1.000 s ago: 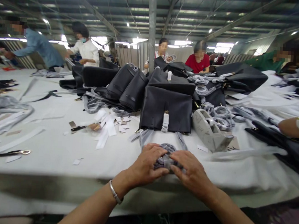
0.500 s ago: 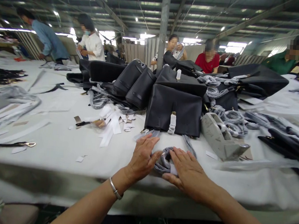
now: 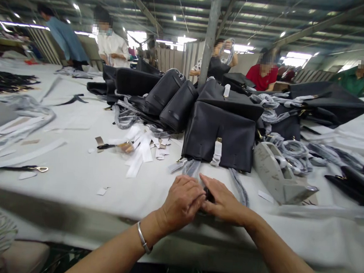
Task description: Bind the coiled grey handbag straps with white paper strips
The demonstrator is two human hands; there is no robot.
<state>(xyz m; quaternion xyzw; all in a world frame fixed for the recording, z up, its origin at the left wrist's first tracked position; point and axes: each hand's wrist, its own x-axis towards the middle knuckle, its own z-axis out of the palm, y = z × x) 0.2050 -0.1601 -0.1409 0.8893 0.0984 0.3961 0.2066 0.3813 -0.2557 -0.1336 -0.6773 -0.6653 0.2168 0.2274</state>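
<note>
My left hand [image 3: 181, 203] and my right hand [image 3: 222, 203] press together at the near edge of the white table [image 3: 72, 174], fingers curled over a bunched grey wrapped strap [image 3: 209, 195] that is almost wholly hidden beneath them. Two grey strap ends [image 3: 240, 190] run from my hands back to a black handbag [image 3: 221, 135] standing just behind. A silver bangle sits on my left wrist.
A grey tape dispenser [image 3: 278, 175] stands right of the bag. More black handbags [image 3: 169, 99] are piled behind. White paper strips [image 3: 141, 150] and scissors [image 3: 110, 146] lie to the left. Several people work at the far side.
My hands have closed tighter over the strap bundle, hiding most of it. The view has shifted to the left, so the bag and dispenser sit further right.
</note>
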